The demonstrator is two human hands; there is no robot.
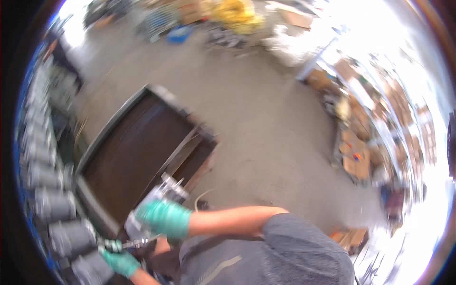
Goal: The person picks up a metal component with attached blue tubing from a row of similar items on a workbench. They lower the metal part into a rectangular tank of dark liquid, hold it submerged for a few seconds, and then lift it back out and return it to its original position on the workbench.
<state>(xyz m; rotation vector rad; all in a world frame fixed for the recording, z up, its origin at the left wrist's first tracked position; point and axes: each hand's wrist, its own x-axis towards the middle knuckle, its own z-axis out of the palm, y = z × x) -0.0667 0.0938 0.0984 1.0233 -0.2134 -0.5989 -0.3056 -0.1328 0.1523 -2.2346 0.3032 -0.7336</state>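
Note:
My right hand (164,217), in a green glove, is wrapped over a grey cylindrical motor (135,228). The motor's pale, uneven end (167,189) sticks out beyond the glove, and motion blurs the fingers. Lower and to the left, my left hand (121,262), also in a green glove, is closed around a slim silver metal rod (137,243). That rod points right, toward the underside of the motor; whether the two touch is too blurred to tell. Just left of my left hand lies another grey motor (91,268).
Several grey motors (54,204) line the left edge. Beyond my hands stands a dark brown box-like table (135,142) with a raised rim. Shelves with cartons (356,156) run along the right. A blue bin (179,34) and yellow bundle (233,14) lie far off. A person (64,57) stands far left.

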